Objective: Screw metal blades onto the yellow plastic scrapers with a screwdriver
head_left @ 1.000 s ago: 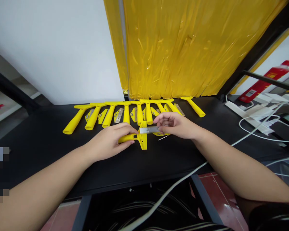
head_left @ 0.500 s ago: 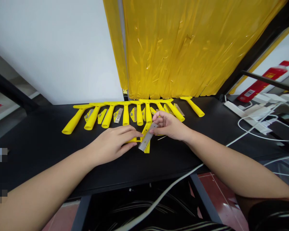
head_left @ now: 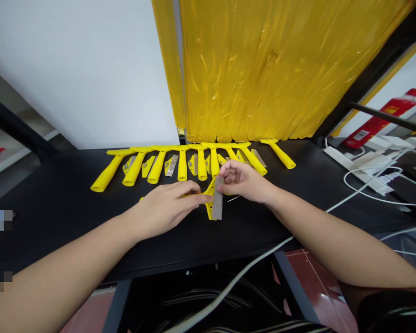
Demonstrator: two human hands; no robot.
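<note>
My left hand [head_left: 169, 206] is closed round a yellow plastic scraper handle [head_left: 210, 210] lying sideways, its wide head pointing right. Most of the grip is hidden under the palm; a bit of its end shows at the left. Between thumb and fingers, my right hand [head_left: 244, 181] pinches the upper part of a flat grey metal blade [head_left: 217, 203] with small holes. The blade stands almost parallel to the handle's head and overlaps its right edge; whether they touch is hard to tell. A thin metal rod, perhaps a hex key [head_left: 233, 199], lies just right of the blade.
Behind my hands, several yellow scraper handles [head_left: 156, 169] lie in a row, with small yellow plates and metal blades [head_left: 171, 165] between them. A power strip [head_left: 358, 171] with white cables and a red bottle [head_left: 384, 115] are on the right. A cable [head_left: 249, 266] crosses the table's front edge.
The blade has turned from a slant to nearly upright, lining up with the handle's head. My left fingers have moved slightly right along the handle.
</note>
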